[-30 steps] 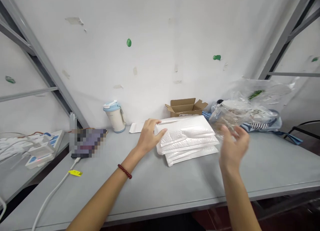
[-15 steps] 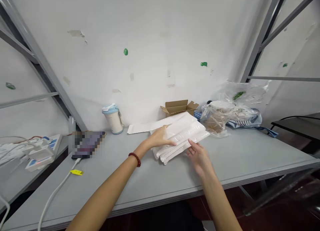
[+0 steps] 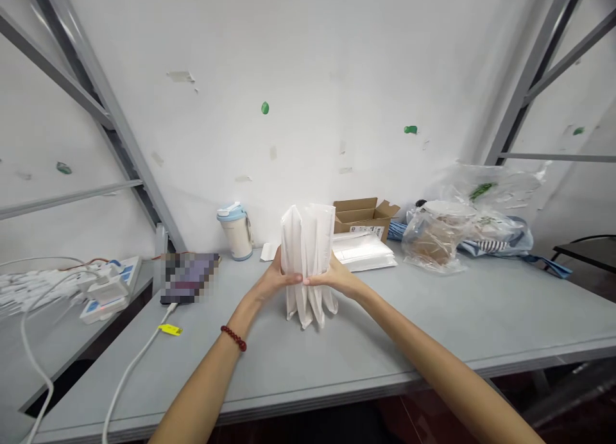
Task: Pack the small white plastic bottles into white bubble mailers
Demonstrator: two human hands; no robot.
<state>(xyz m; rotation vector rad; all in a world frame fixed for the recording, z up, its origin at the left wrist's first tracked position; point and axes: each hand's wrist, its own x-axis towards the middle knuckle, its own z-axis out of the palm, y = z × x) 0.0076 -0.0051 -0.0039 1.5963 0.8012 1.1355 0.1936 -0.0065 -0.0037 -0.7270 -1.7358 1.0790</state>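
Observation:
Several white padded envelopes (image 3: 308,245) stand on edge in a fanned bundle above the grey table, between my two hands. On the bundle's left side my left hand (image 3: 275,278) is closed round it, thumb across the front. My right hand (image 3: 337,278) grips the right side, its thumb meeting the left one at the middle. The fingers behind the bundle are hidden. Just behind and to the right, more white envelopes (image 3: 363,251) lie flat on the table, in front of an open cardboard box (image 3: 366,214).
A blue-lidded cup (image 3: 235,233) stands at the back left of the table (image 3: 409,328). Left of it lies a partly blurred phone (image 3: 190,278) on a white cable (image 3: 128,373). Clear plastic bags (image 3: 436,235) sit at the back right. Metal posts rise both sides.
The bundle has been turned from lying tilted to standing on edge and moved left, apart from the envelopes behind. My right hand has closed on it. The camera view has shifted left.

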